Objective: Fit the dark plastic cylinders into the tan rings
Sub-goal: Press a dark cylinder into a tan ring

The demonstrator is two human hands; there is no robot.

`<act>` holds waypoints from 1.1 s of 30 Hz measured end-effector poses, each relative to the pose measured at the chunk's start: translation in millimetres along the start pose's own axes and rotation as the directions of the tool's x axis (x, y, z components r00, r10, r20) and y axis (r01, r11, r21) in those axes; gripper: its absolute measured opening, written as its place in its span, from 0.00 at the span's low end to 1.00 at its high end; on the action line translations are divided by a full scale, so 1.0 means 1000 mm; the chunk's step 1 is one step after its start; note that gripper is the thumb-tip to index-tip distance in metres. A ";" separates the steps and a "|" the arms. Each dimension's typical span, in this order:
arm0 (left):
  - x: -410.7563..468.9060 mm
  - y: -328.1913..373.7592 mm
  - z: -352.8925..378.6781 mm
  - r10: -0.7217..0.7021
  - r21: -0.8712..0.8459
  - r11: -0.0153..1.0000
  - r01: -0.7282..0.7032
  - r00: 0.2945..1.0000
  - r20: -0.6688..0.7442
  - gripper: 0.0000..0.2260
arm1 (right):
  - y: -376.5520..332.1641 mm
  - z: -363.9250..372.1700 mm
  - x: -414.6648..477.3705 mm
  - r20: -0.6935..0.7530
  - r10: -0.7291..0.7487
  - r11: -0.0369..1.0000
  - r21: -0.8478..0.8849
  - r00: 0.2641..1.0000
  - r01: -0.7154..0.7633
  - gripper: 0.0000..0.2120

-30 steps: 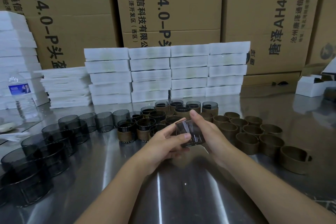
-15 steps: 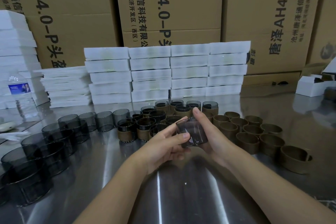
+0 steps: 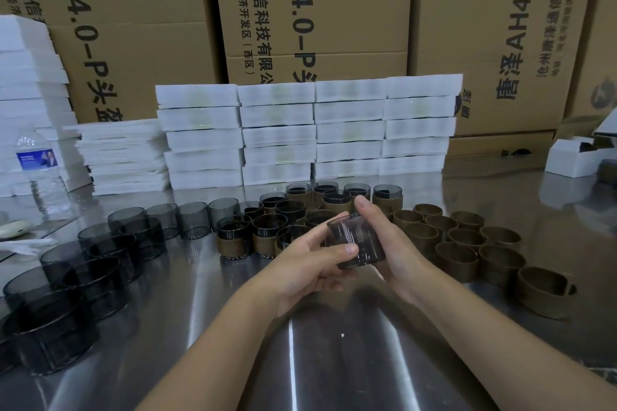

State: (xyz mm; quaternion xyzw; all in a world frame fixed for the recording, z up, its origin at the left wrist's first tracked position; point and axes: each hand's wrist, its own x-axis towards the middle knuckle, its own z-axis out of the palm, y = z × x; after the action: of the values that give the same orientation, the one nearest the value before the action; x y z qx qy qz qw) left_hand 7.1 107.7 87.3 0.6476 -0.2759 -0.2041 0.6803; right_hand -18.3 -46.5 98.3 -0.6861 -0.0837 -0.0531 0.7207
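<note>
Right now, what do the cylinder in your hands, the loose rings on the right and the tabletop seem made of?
The cylinder: smoky translucent plastic, glossy, with bright glints on its wall. The rings: tan, opaque, matte, no glints; likely plastic or rubber, cannot tell which. The tabletop: looks like stainless steel, with streaky mirror-like reflections.

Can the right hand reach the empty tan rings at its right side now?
Probably yes. The empty tan rings lie close beside the right hand, with nothing standing between. But it and the left hand grip a dark cylinder, so it must release first.
</note>
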 end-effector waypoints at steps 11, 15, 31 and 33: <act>0.002 -0.005 0.001 0.043 0.070 0.997 -0.036 0.994 -0.101 0.18 | 0.006 0.005 0.002 -0.268 -0.217 0.947 -0.292 0.939 0.135 0.40; 0.000 -0.003 0.001 0.047 0.076 0.996 -0.039 0.994 -0.102 0.18 | 0.008 0.004 0.002 -0.265 -0.216 0.948 -0.288 0.940 0.136 0.39; -0.002 -0.003 -0.002 0.038 0.022 0.999 -0.037 0.998 -0.049 0.19 | 0.005 0.000 0.005 -0.137 -0.002 1.000 -0.012 0.991 0.000 0.45; -0.001 -0.003 -0.001 0.036 0.028 0.999 -0.034 0.998 -0.060 0.21 | 0.005 0.000 0.004 -0.135 -0.001 1.000 0.000 0.991 0.001 0.44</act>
State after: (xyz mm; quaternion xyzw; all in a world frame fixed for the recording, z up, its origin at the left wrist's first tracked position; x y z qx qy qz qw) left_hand 7.6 109.2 83.7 0.6577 -0.2693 -0.1689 0.6830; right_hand -12.9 -45.8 93.9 -0.6810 -0.0351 -0.0999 0.7246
